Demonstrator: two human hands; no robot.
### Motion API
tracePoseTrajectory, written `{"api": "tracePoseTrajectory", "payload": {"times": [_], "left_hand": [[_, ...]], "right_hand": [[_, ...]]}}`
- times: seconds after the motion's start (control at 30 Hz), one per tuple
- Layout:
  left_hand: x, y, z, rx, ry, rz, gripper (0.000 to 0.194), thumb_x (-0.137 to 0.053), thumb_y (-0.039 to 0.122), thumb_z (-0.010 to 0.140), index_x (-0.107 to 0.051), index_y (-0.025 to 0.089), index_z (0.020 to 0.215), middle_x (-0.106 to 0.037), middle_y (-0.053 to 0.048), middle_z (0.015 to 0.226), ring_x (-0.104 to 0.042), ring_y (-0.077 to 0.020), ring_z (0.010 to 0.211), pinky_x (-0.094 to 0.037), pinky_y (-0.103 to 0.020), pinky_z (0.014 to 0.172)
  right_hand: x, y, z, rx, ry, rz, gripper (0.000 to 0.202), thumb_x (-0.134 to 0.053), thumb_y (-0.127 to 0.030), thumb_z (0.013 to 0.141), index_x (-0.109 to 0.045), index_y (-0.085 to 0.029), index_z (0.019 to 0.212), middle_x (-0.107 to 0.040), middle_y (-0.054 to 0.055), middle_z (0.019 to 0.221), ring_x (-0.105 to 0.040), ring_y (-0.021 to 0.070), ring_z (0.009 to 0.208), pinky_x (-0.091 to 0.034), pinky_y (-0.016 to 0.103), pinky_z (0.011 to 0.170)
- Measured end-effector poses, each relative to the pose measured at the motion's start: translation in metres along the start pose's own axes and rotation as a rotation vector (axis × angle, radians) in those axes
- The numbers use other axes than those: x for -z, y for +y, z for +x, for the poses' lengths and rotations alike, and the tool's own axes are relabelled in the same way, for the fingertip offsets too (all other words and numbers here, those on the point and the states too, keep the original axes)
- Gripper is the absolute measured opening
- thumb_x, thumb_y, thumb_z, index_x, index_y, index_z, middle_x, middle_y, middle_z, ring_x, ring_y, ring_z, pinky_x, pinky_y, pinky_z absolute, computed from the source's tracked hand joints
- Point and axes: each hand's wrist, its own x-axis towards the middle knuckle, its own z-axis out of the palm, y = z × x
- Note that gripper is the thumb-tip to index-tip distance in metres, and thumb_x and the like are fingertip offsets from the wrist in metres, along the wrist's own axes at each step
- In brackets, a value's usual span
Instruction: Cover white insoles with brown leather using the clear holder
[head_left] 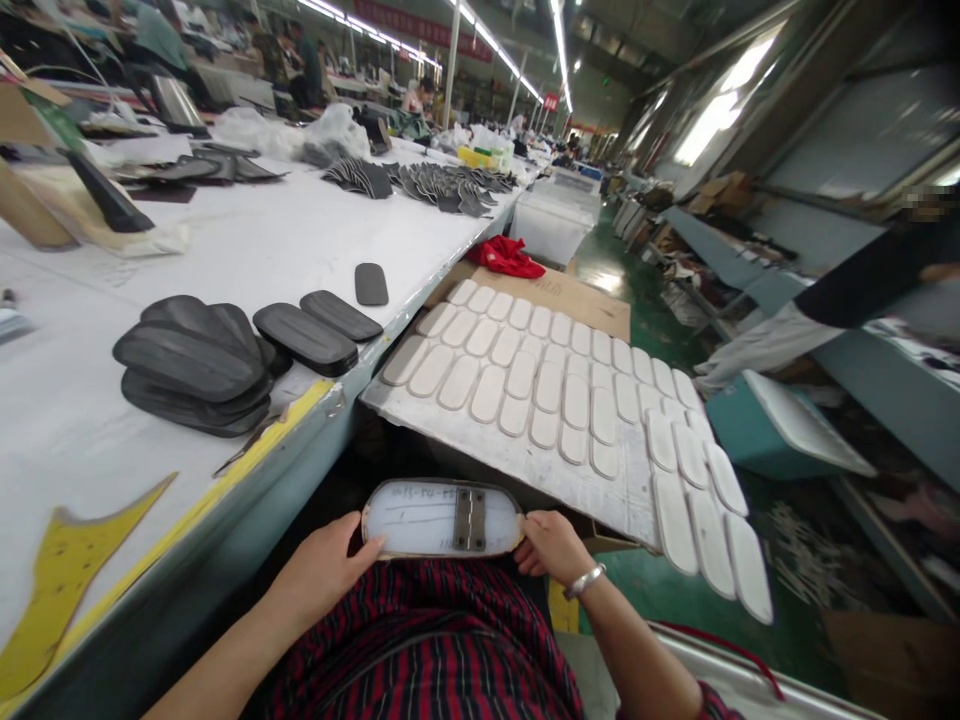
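Note:
Above the lap is an oval plate (420, 517), whitish and translucent, with handwriting, a dark rim and a metal hinge (470, 520) on its right half. My left hand (330, 560) pinches its left end between thumb and fingers. At the right end, my right hand (551, 547) grips the rim, its fingers curled, with a silver bracelet at the wrist. Beyond the plate, rows of white oval pieces (487, 392) lie on a slanted board (420, 418). Stacked dark oval pieces (191, 350) sit on the white table to the left.
The white table (300, 240) fills the left side, its edge running away from me. On it are a yellow template (71, 580), plastic bags (330, 132) and dark cut pieces (450, 185). A red cloth (508, 257) lies behind the board. A person (855, 270) is at the right.

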Motion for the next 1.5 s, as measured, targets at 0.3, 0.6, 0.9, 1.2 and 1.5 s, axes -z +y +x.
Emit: {"api": "tracePoseTrajectory", "payload": {"times": [0.3, 0.6, 0.9, 1.2, 1.5], "left_hand": [[0.023, -0.005, 0.020, -0.014, -0.074, 0.021, 0.040, -0.023, 0.039, 0.086, -0.050, 0.019, 0.065, -0.062, -0.004, 0.069, -0.058, -0.0192, 0.070, -0.036, -0.026, 0.062], [0.009, -0.006, 0.010, -0.074, -0.053, 0.118, 0.036, -0.022, 0.035, 0.087, -0.046, 0.020, 0.064, -0.059, -0.005, 0.068, -0.055, -0.0199, 0.068, -0.033, -0.029, 0.063], [0.020, -0.006, 0.011, 0.006, -0.082, -0.094, 0.043, -0.021, 0.044, 0.086, -0.049, 0.020, 0.064, -0.059, -0.002, 0.066, -0.056, -0.0178, 0.065, -0.036, -0.026, 0.059], [0.024, -0.009, 0.013, 0.106, -0.163, -0.295, 0.026, -0.038, 0.039, 0.077, -0.045, 0.018, 0.064, -0.052, 0.000, 0.061, -0.054, -0.0127, 0.050, -0.036, -0.021, 0.042], [0.025, -0.007, 0.019, 0.266, -0.211, -0.587, 0.006, -0.043, 0.021, 0.062, -0.045, 0.016, 0.060, -0.049, 0.003, 0.049, -0.044, -0.0078, 0.038, -0.035, -0.017, 0.034]], "right_hand": [[0.005, -0.005, 0.006, 0.035, -0.066, -0.007, 0.025, -0.034, -0.028, 0.084, -0.046, -0.016, 0.064, -0.061, 0.002, 0.054, -0.059, 0.0112, 0.042, -0.043, 0.018, 0.037], [0.009, -0.001, 0.006, 0.064, -0.080, -0.052, 0.027, -0.034, -0.027, 0.082, -0.046, -0.017, 0.060, -0.061, 0.005, 0.054, -0.059, 0.0125, 0.043, -0.043, 0.019, 0.038], [0.026, -0.011, 0.003, 0.018, -0.349, 0.031, 0.056, -0.023, -0.050, 0.085, -0.060, -0.009, 0.072, -0.068, 0.014, 0.074, -0.064, 0.0159, 0.057, -0.049, 0.023, 0.049], [0.019, -0.009, 0.007, 0.069, -0.260, -0.120, 0.025, -0.040, -0.032, 0.081, -0.053, -0.014, 0.068, -0.065, 0.004, 0.059, -0.060, 0.0120, 0.046, -0.044, 0.017, 0.038], [0.013, 0.000, 0.012, 0.074, -0.256, -0.170, 0.026, -0.031, -0.025, 0.085, -0.048, -0.015, 0.068, -0.063, 0.004, 0.058, -0.061, 0.0118, 0.044, -0.041, 0.016, 0.035]]}}
